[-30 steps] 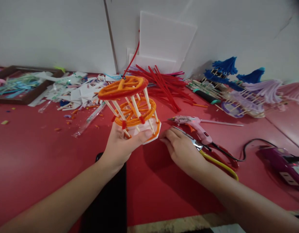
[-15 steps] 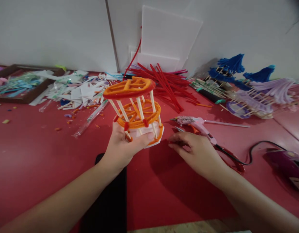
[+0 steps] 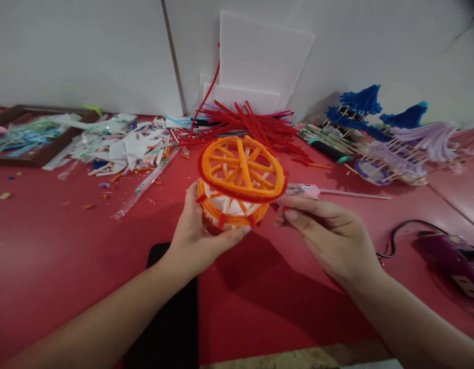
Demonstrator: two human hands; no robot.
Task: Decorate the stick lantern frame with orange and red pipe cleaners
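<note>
My left hand [image 3: 200, 236] is closed round the lower part of an orange pipe-cleaner model [image 3: 242, 166], a round two-tiered frame with spoked rings, pale sticks and a white base. Its top ring, edged in red, tilts towards me, and small red bands wrap the middle ring. Just right of the model, my right hand [image 3: 325, 228] pinches thumb against fingers, with a small red piece of pipe cleaner [image 3: 286, 209] showing at the tips. Behind that hand lies a pink glue gun [image 3: 311, 190] with a clear glue stick in its back, partly hidden.
Red pipe cleaners [image 3: 255, 125] are heaped at the back. White scraps [image 3: 125, 146] and a brown frame [image 3: 44, 159] lie left. Blue and lilac models [image 3: 406, 143] stand right, beyond a purple device [image 3: 452, 261] with a black cord. A black phone-like slab [image 3: 167, 318] lies in front.
My left hand has moved slightly right and tipped the model's top towards me. My right hand has risen and turned, bringing its pinched fingertips up beside the top ring.
</note>
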